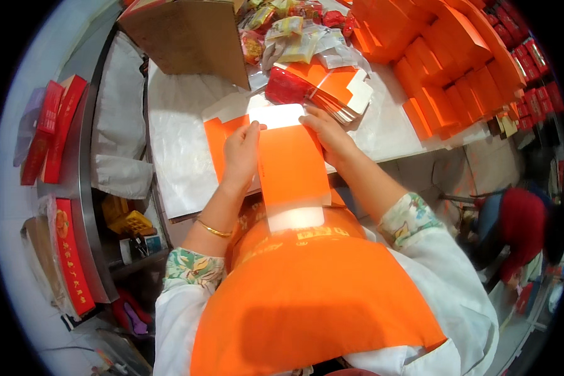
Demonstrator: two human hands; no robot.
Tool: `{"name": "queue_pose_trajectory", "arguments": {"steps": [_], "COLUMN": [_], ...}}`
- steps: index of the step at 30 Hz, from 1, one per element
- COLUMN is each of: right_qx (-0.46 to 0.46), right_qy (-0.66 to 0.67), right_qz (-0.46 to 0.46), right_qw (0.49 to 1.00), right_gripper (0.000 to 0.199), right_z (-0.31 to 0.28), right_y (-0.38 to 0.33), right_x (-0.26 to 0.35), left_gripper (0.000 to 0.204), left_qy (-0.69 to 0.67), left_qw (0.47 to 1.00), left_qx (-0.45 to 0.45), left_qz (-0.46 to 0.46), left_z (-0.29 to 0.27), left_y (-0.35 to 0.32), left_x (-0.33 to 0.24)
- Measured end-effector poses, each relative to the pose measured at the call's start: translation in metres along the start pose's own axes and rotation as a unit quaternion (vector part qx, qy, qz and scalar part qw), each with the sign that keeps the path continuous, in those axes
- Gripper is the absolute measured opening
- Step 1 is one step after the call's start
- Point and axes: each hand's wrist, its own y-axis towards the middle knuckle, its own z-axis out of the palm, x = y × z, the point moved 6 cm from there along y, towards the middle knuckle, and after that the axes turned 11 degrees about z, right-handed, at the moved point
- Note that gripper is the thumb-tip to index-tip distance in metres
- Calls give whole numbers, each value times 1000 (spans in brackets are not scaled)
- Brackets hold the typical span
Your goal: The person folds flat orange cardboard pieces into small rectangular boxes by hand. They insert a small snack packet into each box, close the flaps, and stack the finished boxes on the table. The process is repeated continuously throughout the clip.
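Observation:
An orange carton (292, 166) with white end flaps is held in front of my apron, over the near edge of the table. My left hand (241, 153) grips its left side near the upper flap, thumb on the edge. My right hand (329, 133) holds the upper right corner, thumb on top and fingers partly hidden behind. The carton looks flat, its upper and lower flaps sticking out. Behind it, another orange and white carton piece (216, 144) lies on the table. Just beyond my right hand is a stack of flat orange cartons (338, 84).
Many opened orange boxes (445, 69) stand at the right of the white-covered table (182, 144). Colourful packets (294, 37) are heaped at the back beside a brown cardboard box (188, 44). Red boxes (62, 125) lie on the left. A person in red (520, 225) is at the right.

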Motion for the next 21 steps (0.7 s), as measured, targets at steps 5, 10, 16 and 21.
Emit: {"name": "queue_pose_trajectory", "arguments": {"steps": [5,10,16,21], "right_qx": [90,87,139,170], "right_qy": [-2,-20,-121,-217], "right_qz": [90,57,-47,-195], "right_qw": [992,994,982,941], "right_gripper": [32,22,16,24], "right_z": [1,-2,-3,0], "right_y": [3,2,-13,-27], "right_x": [4,0,5,13], "left_gripper": [40,36,23,18], "left_qy": [25,33,-35,-74], "left_qw": [990,985,995,992], "left_qx": [129,159,88,100], "left_qz": [-55,-56,18,34], "left_z": [5,1,-7,-10], "left_y": [1,-2,-14,-24], "left_x": [-23,-33,-33,-40]}}
